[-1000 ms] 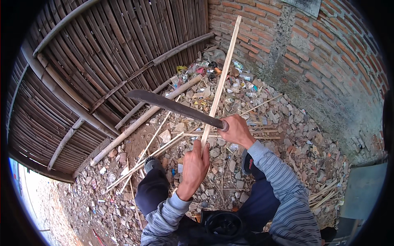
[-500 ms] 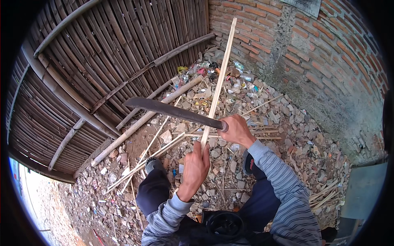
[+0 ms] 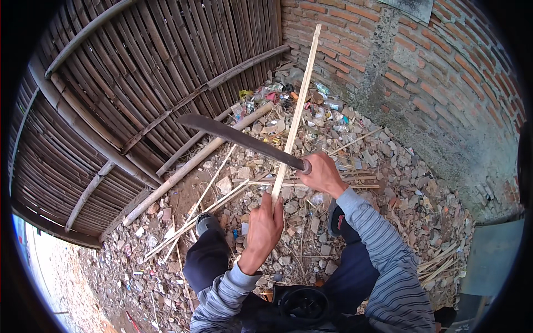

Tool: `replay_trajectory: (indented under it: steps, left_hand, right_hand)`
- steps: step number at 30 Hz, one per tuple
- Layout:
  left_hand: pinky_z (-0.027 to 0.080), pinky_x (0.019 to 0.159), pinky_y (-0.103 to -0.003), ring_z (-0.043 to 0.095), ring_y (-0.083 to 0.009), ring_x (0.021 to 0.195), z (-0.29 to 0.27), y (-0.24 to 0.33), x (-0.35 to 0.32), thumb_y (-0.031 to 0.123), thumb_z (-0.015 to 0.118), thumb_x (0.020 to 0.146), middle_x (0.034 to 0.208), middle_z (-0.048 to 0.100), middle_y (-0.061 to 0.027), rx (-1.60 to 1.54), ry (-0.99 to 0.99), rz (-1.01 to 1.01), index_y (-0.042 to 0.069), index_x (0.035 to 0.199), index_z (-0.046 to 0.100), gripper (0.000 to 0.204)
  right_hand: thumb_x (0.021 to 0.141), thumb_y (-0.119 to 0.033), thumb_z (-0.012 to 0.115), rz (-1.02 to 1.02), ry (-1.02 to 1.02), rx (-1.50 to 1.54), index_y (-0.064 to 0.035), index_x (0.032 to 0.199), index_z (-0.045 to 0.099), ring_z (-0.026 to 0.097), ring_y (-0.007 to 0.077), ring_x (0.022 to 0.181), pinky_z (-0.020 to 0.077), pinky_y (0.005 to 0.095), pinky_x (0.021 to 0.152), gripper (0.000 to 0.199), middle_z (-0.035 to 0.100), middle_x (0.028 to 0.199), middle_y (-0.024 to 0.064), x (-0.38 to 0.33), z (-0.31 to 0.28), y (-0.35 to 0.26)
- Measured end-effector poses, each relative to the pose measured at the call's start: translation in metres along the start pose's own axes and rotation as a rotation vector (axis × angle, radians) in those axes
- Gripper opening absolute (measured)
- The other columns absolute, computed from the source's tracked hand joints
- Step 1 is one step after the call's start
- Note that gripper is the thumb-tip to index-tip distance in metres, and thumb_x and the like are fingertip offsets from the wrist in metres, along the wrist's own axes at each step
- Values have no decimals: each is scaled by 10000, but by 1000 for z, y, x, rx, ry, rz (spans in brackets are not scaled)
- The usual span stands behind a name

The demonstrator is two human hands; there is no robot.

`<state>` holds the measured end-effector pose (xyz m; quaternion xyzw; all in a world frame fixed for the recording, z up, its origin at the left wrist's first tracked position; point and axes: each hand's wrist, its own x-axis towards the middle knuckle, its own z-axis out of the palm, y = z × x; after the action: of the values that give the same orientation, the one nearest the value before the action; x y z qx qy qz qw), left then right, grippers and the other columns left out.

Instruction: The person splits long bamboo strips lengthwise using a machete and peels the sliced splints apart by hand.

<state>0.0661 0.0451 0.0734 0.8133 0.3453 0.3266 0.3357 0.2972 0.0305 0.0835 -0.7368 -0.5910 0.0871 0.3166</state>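
Note:
My left hand grips the near end of a long pale bamboo strip, which slants up and away toward the brick wall. In my right hand is the handle of a machete. Its dark, curved blade points to the left and crosses the strip a little beyond my left hand. The blade appears to lie against the strip, though the exact contact cannot be made out. The fingers of both hands are closed.
Rubble and litter cover the ground. A bamboo fence stands at left, with a bamboo pole along its foot. A brick wall rises at right. Thin split strips lie near my left foot; more strips lie at right.
The machete has tilted: its tip has swung slightly rightward and up, while the handle end has shifted slightly right. My left hand and the bamboo strip have hardly moved.

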Motion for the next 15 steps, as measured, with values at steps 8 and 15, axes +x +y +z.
replay_trajectory:
  steps: [8,15]
  left_hand:
    - [420,451,-548,614,-490,529,2,-5,0,113,608,1038,587,585,-282,24,-17,9,-69,1064,540,196]
    - [418,432,-526,611,-470,499,5,2,-6,95,620,1027,551,563,-257,40,-30,38,-76,1086,534,201]
  right_hand:
    - [771,-181,714,-73,-12,-35,-68,787,742,675,429,669,532,494,640,117,677,687,190,-10,4,-8]
    - [778,-192,722,-22,83,-22,-59,793,746,687,431,685,548,498,676,136,684,695,190,6,-8,19]
